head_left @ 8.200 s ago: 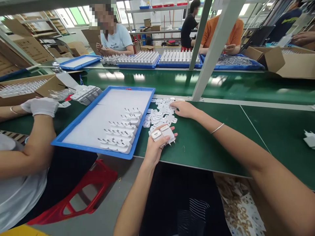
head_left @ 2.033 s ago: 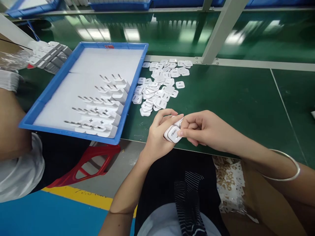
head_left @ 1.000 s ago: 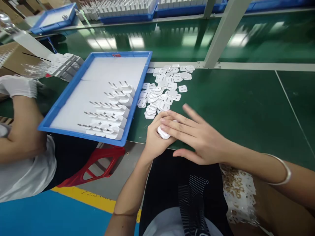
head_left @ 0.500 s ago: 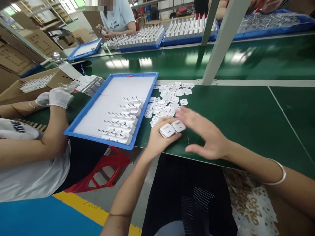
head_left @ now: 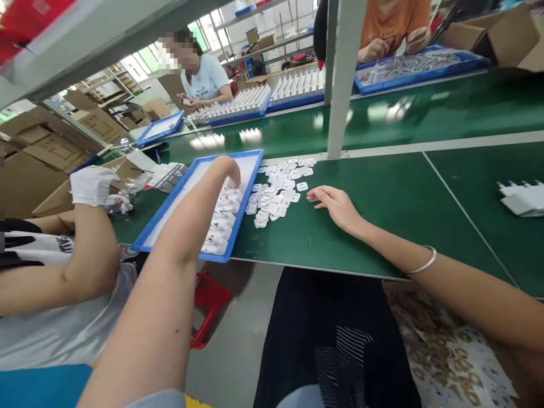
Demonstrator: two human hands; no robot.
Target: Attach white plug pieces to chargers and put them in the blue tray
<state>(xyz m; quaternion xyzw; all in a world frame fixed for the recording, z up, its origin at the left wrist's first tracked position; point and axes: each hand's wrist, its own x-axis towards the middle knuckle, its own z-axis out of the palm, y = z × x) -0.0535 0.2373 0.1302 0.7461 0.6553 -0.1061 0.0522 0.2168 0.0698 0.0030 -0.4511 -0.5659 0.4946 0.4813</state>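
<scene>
My left hand (head_left: 230, 169) reaches into the blue-rimmed tray (head_left: 161, 222), bent down at its far right side. Its fingers are mostly hidden behind the hand, so whether they hold anything does not show. Rows of white plug adapters (head_left: 221, 220) stand along the tray's right side, just below that hand. My right hand (head_left: 334, 205) hovers over the green table, fingers loosely extended and nothing visible in them. Left of its fingertips lies a loose pile of small white square covers (head_left: 272, 198), with a single cover (head_left: 302, 186) at the pile's edge.
More white plug adapters (head_left: 525, 198) sit at the far right of the green table (head_left: 391, 226). A grey post (head_left: 340, 85) rises behind the pile. To the left, a person's gloved hand (head_left: 90, 186) works beside clear bags. Across the belt, two people sit near blue trays.
My left hand has gone from above the table's front edge to the tray, and the two plug adapters it held are out of sight. My view has swung right; my right hand is less spread.
</scene>
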